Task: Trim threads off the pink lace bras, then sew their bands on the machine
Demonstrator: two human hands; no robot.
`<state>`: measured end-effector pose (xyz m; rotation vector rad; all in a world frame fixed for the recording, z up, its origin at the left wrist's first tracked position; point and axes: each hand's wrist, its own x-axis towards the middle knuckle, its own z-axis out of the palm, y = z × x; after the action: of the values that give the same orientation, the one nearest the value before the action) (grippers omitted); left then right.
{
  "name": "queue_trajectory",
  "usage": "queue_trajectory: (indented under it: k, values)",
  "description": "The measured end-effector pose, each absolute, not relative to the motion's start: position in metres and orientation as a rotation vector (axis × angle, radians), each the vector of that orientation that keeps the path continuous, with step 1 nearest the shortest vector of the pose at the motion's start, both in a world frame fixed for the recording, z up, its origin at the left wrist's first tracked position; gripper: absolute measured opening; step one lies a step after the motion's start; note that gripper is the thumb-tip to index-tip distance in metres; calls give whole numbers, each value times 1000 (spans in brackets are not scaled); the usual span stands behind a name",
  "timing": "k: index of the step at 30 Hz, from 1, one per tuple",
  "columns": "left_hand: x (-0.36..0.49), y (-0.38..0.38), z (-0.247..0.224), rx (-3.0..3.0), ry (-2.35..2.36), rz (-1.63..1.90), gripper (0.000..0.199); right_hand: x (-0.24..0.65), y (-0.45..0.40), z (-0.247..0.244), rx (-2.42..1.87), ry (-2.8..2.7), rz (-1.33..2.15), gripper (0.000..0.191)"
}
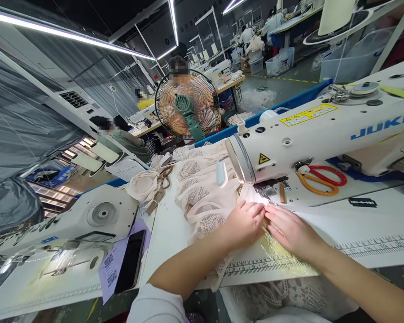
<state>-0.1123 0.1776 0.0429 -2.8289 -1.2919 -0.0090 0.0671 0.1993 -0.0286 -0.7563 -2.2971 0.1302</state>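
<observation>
Side by side on the bed of a white sewing machine [286, 143], my two hands work close to the needle area. My left hand [245, 226] has its fingers curled together on the edge of white fabric [251, 195]. Fingertips of my right hand [294, 231] meet it from the other side, pressed on the same fabric. The needle itself is hard to make out. Cream lace bra pieces [197, 193] lie in a row left of the machine head. Below my hands, glossy yellowish plastic [272, 246] covers part of the printed ruler.
Scissors with red and orange handles [318, 183] and a black razor blade [362, 202] lie right of my hands. A phone [130, 260] rests on purple paper at left, beside another sewing machine [97, 215]. A large fan [187, 105] and other people are beyond.
</observation>
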Motion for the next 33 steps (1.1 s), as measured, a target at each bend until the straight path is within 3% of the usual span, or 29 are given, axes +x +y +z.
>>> queue_trajectory:
  k: [16,29,31,33]
  values:
    - [-141,206,30,-2812,-1311,30,32,69,198,-28,-764,-2370,119,37]
    - [-143,223,48,-2734,-1445,124,31,70,196,-13,-752,-2332,258,34]
    - [-139,208,61,-2658,-1567,169,30,84,182,2,-722,-2355,409,33]
    - [-136,182,75,-2543,-1751,232,28,107,162,14,-648,-2436,861,30]
